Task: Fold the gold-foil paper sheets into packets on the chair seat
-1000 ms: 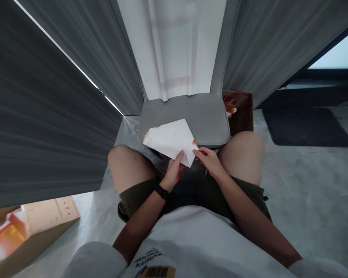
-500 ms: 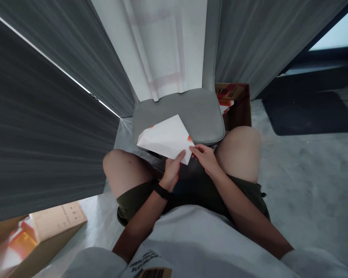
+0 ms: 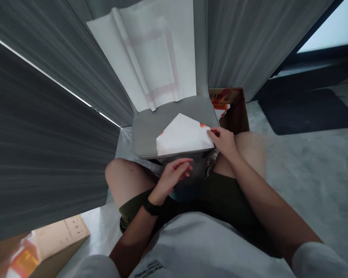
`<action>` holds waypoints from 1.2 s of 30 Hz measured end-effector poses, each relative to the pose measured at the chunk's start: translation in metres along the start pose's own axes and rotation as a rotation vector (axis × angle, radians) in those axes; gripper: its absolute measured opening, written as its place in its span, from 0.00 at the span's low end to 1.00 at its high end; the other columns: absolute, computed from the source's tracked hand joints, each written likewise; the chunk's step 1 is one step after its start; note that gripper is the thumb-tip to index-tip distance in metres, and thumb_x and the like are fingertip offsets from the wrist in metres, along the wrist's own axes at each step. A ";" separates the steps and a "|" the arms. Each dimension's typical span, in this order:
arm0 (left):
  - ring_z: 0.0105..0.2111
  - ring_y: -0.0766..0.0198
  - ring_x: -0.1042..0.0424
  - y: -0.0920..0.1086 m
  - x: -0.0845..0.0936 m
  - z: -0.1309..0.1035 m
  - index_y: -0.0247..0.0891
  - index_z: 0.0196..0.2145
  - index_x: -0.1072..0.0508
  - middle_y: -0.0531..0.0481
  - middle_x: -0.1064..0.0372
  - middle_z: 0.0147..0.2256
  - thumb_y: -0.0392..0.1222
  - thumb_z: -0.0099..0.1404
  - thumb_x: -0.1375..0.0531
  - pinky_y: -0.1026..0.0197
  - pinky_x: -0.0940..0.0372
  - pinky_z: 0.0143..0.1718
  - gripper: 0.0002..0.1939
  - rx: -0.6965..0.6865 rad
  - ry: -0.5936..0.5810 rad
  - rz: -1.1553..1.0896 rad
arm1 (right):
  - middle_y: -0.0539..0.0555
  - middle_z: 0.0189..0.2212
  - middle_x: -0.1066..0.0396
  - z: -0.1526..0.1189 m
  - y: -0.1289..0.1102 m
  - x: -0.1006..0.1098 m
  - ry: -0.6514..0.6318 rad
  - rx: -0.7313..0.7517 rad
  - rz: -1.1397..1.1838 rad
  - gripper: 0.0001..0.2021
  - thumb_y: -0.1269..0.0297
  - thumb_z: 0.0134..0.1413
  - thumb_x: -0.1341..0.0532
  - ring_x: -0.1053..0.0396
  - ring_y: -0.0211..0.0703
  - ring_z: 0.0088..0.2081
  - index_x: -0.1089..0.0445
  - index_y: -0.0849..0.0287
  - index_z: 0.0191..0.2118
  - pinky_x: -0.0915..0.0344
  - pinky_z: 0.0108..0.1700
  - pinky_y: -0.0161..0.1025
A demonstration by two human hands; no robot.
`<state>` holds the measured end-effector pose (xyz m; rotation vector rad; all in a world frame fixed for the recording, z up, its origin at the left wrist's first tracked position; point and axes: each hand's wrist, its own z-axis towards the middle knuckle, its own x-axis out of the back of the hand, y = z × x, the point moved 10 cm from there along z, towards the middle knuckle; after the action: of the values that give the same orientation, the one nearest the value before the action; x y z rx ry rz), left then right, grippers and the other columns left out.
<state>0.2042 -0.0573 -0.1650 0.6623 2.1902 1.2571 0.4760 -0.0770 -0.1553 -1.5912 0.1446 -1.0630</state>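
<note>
A folded white paper piece (image 3: 182,137) with small orange patches at its edges lies on the grey chair seat (image 3: 146,133), its peak pointing away from me. At its right corner, my right hand (image 3: 224,139) pinches the paper between thumb and fingers. My left hand (image 3: 175,175) is off the paper, in front of the seat and above my lap, holding nothing, with its fingers partly curled and apart. A black band (image 3: 152,207) circles my left wrist.
A large white sheet (image 3: 159,58) hangs over the chair back. Behind the chair at right stands a cardboard box (image 3: 240,112) holding orange-and-white pieces. Another open carton (image 3: 60,235) is at lower left. Grey curtains (image 3: 46,135) flank the chair; a dark mat (image 3: 307,112) lies right.
The folded paper has turned and moved right, coming to lie along the seat's front. My left hand has let go of it and drawn back. My right hand moved right and forward, still holding its corner.
</note>
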 end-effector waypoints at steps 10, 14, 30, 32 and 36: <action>0.52 0.51 0.28 0.068 0.132 0.019 0.40 0.56 0.22 0.40 0.25 0.51 0.48 0.75 0.38 0.48 0.34 0.58 0.16 -0.732 0.487 1.084 | 0.60 0.40 0.20 0.024 -0.017 -0.022 0.020 0.157 -0.367 0.20 0.60 0.63 0.40 0.25 0.57 0.43 0.26 0.59 0.57 0.28 0.49 0.51; 0.49 0.52 0.29 0.061 0.119 0.017 0.41 0.56 0.21 0.40 0.27 0.53 0.47 0.77 0.40 0.47 0.34 0.56 0.16 -0.830 0.473 1.224 | 0.69 0.50 0.26 0.012 -0.032 -0.028 0.071 0.307 -0.468 0.18 0.63 0.65 0.44 0.29 0.63 0.52 0.28 0.61 0.56 0.29 0.52 0.55; 0.57 0.43 0.31 0.064 0.127 0.025 0.43 0.56 0.21 0.38 0.29 0.58 0.45 0.74 0.36 0.44 0.38 0.57 0.16 -0.494 0.619 1.166 | 0.64 0.45 0.25 0.006 -0.026 -0.014 -0.014 0.390 -0.383 0.14 0.59 0.63 0.40 0.29 0.58 0.48 0.24 0.59 0.48 0.30 0.56 0.54; 0.58 0.41 0.32 0.067 0.131 0.026 0.42 0.58 0.23 0.37 0.29 0.57 0.47 0.71 0.33 0.43 0.37 0.56 0.20 -0.383 0.680 1.138 | 0.67 0.47 0.25 -0.002 -0.030 -0.008 0.050 0.281 -0.511 0.16 0.58 0.64 0.40 0.29 0.61 0.51 0.25 0.62 0.50 0.31 0.55 0.54; 0.55 0.39 0.29 0.072 0.131 0.034 0.39 0.56 0.25 0.35 0.26 0.52 0.51 0.70 0.33 0.43 0.37 0.54 0.21 -0.148 0.683 1.164 | 0.72 0.48 0.25 -0.021 -0.034 -0.005 0.016 0.045 -0.760 0.20 0.52 0.69 0.41 0.26 0.65 0.50 0.27 0.66 0.52 0.30 0.49 0.52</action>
<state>0.1402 0.0798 -0.1424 1.7904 2.1322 2.4662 0.4443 -0.0779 -0.1314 -1.6276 -0.5114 -1.6371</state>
